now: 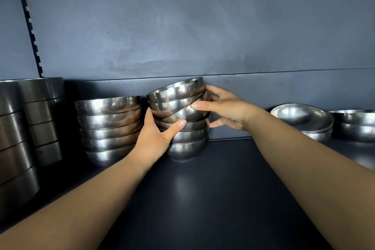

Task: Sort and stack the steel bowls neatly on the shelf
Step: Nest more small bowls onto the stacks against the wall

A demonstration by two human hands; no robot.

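Gripping from both sides, the two hands hold a tall stack of round polished steel bowls [182, 128] that stands on the dark matte shelf [223, 189], close to the grey back panel [182, 26]. In the head view, the upper three bowls of this stack are tilted, their rims higher on the right, while the lower bowls sit level. The left hand [156, 136] curls round the stack's left side, its thumb lying across the front of a tilted bowl and its other fingers hidden behind the steel. The right hand [223, 107] clasps the right side, its fingers [211, 89] spread apart over the rims and its thumb pressed against the tilted bowls' front.

Just beside the held stack, to its left, stands a level stack of five similar steel bowls [109, 128]; whether the two stacks touch cannot be told. Farther left are two columns of straight-walled steel containers [30, 117]. Well apart on the right lie nested shallow steel bowls [304, 122], and at the right edge another steel bowl pile [357, 126].
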